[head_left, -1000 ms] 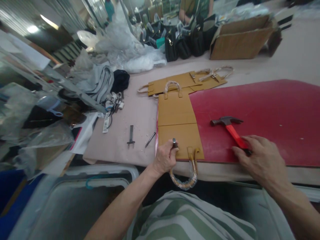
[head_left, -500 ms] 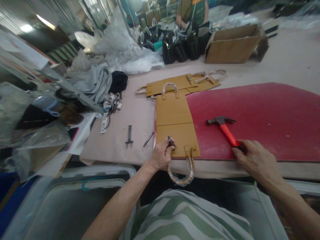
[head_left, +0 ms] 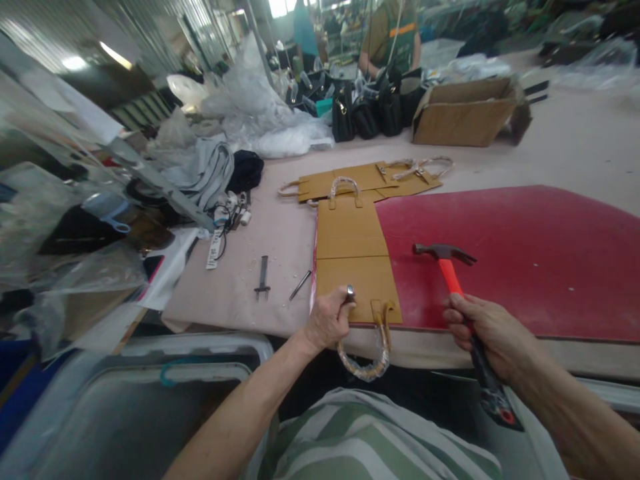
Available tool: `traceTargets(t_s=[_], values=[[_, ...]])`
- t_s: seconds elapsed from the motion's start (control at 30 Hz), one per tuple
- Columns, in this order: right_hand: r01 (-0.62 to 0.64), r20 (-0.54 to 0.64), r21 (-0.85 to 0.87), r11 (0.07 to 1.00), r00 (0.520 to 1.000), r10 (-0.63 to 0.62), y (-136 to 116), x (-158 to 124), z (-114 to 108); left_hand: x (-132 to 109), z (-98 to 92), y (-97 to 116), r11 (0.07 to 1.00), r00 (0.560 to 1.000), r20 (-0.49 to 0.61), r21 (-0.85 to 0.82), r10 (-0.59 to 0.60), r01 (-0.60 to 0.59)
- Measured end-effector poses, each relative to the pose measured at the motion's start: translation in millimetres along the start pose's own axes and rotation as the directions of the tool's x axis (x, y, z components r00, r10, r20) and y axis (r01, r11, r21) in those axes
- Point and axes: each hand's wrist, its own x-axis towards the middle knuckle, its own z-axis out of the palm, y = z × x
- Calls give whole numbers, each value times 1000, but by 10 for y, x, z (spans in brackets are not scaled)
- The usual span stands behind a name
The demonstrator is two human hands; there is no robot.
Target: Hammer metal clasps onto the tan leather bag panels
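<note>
My left hand (head_left: 327, 319) is closed round a short metal punch (head_left: 350, 292), held on the near part of a tan leather bag panel (head_left: 350, 230). The punch's lower end is hidden by my fingers. A plastic-wrapped handle (head_left: 367, 375) hangs from the panel over the table's front edge; another wrapped handle (head_left: 345, 181) stands at its far end. My right hand (head_left: 483, 327) grips a claw hammer (head_left: 453, 270) by the middle of its handle, the head pointing away from me above the red mat (head_left: 520, 260). The hammer's black grip end shows below my hand.
Left of the panel lie a thin metal rod (head_left: 300, 285) and a dark fork-shaped tool (head_left: 263, 279). More tan panels (head_left: 345, 180) lie behind. Farther back are black bags (head_left: 367, 113), a cardboard box (head_left: 465, 110) and plastic wrap (head_left: 280, 127). A person (head_left: 393, 40) is beyond them.
My right hand has raised the hammer and now grips it nearer the head, with the grip end showing. My left hand keeps the punch on the panel, now tilted differently. The view has tipped up slightly.
</note>
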Motion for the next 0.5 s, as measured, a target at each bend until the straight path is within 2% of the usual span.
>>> traceTargets(t_s=[0.07,0.1,0.17,0.2,0.27,0.33,0.37,0.43,0.47,0.5], values=[[53,-77,12,999,996,-52,-188,-128,53,11,-1,4,1000,1000,10,9,8,-8],[120,-120,-38,992,985,-124,-287,-199,65,16,-2,7,1000,1000,14,13,11,-11],[318,-151,-274,908,918,-367,-448,-338,79,23,-4,13,1000,1000,22,14,15,-16],[423,-119,-410,808,853,-507,-495,-397,87,24,-4,17,1000,1000,19,15,18,-18],[584,35,-607,539,697,-716,-510,-476,113,21,-1,24,1000,1000,10,20,22,-22],[671,225,-685,284,567,-793,-464,-500,129,15,8,26,999,1000,1,29,21,-21],[692,304,-697,189,524,-796,-442,-499,122,12,13,26,999,1000,-2,33,18,-18],[701,388,-709,77,478,-788,-431,-496,71,9,21,24,999,1000,-3,35,13,-13],[685,375,-725,71,479,-793,-440,-501,31,9,23,23,999,1000,-6,34,16,-16],[646,323,-755,110,512,-796,-451,-512,-14,10,23,23,999,1000,-10,33,23,-22]])
